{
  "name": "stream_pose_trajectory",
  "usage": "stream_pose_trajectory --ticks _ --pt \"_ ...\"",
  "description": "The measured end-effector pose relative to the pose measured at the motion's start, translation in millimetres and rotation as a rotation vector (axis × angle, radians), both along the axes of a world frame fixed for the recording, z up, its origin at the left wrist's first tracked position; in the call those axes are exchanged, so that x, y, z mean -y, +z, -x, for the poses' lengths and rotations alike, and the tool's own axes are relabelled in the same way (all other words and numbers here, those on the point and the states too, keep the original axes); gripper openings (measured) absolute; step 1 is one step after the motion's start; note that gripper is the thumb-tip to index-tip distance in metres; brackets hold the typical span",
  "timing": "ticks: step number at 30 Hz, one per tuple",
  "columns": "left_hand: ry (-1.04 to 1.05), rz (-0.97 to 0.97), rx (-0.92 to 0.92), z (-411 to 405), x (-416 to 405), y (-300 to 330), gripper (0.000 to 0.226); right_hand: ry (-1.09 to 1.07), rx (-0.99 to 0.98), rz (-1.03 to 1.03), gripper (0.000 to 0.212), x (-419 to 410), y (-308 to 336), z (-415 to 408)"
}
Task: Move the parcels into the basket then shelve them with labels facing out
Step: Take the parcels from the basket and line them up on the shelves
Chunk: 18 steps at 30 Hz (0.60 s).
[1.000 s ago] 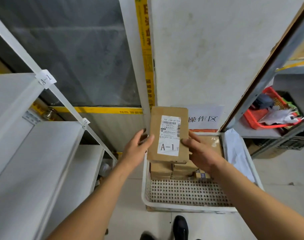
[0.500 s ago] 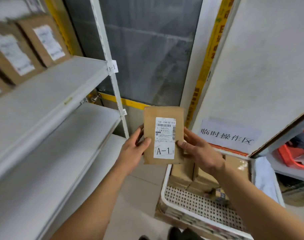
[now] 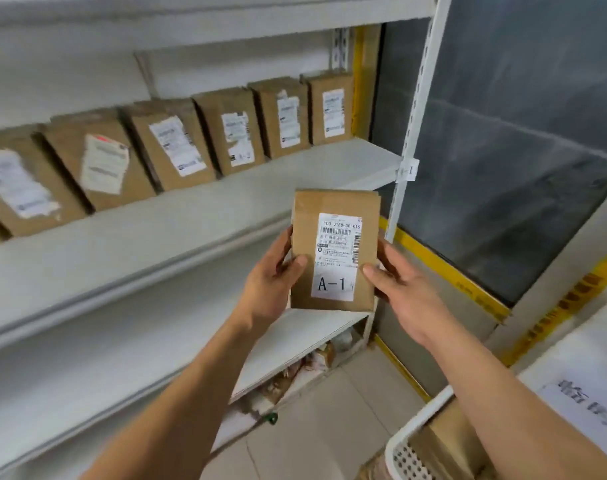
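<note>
I hold a brown cardboard parcel (image 3: 304,233) upright in front of me, its white "A-1" label facing me. My left hand (image 3: 272,282) grips its left edge, thumb on the front. My right hand (image 3: 397,289) grips its right edge the same way. The parcel hangs in the air in front of the white shelf (image 3: 156,226), just below the level of its board. On that shelf several brown parcels (image 3: 233,129) stand in a row with labels facing out. The white perforated basket (image 3: 409,441) sits at the bottom right, with brown parcels inside it.
A white upright post (image 3: 413,126) with an "A-1" tag bounds the shelf on the right. A lower shelf board (image 3: 288,344) lies beneath the parcel. Yellow-edged dark panels (image 3: 509,150) stand to the right. Clutter lies under the bottom shelf on the tiled floor.
My view has swung left and up from the basket to the shelf. Both hands have carried the parcel up toward the shelf row, grip unchanged.
</note>
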<state>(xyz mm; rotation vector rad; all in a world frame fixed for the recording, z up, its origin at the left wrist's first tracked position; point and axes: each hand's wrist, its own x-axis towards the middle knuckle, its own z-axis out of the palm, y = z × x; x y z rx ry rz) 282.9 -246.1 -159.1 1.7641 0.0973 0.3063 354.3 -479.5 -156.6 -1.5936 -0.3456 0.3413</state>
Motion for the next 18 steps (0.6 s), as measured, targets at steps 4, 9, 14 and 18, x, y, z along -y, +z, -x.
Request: stream_pose_trajectory --ticks 4,9,14,18 --pt "0.154 0.037 0.079 44.7 -32.0 27.0 0.053 0.195 0.093 -0.054 0.06 -50.0 21.3 0.8" --pt "0.324 0.035 0.133 109.5 -77.1 57.6 0.055 0.373 0.206 -0.101 0.06 -126.7 44.6 23.2" --pt "0.496 0.024 0.168 170.2 -135.2 69.7 0.055 0.52 0.263 -0.117 0.059 -211.4 62.0 59.8" --pt "0.577 0.005 0.186 210.3 -185.0 73.5 0.055 0.554 0.295 -0.11 0.058 -278.4 70.9 91.9"
